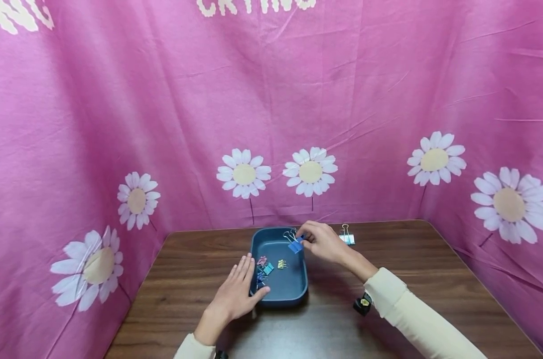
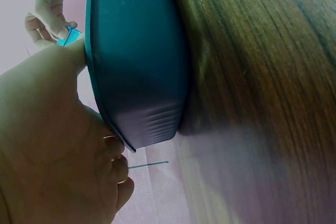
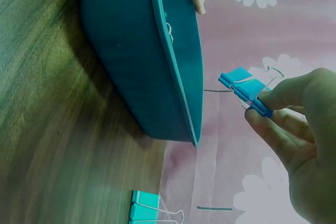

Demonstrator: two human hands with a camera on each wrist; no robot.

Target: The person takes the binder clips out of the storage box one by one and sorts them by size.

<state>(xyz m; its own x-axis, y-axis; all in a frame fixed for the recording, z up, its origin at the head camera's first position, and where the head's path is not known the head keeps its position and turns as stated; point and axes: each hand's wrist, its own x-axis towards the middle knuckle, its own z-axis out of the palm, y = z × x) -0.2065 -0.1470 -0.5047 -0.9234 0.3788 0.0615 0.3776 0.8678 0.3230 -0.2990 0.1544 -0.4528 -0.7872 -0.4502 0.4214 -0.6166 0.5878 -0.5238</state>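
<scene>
Between the thumb and fingers of my right hand (image 1: 323,242) a large blue binder clip (image 1: 296,246) is pinched, held over the right rim of a dark teal tray (image 1: 280,302). The right wrist view shows that blue clip (image 3: 244,86) from the side, its wire handles visible. My left hand (image 1: 235,291) rests along the tray's left edge, fingers stretched out and thumb over the near left corner. Inside the tray lie small binder clips: a yellow one (image 1: 282,264), a teal one (image 1: 268,269), a pink one (image 1: 262,260) and a dark blue one (image 1: 260,279), partly screened by the left hand.
A large light teal binder clip (image 1: 347,239) stands on the wooden table (image 1: 365,319), to the right of the tray near the back edge. Pink cloth (image 1: 271,99) printed with daisies hangs behind the table and along both sides.
</scene>
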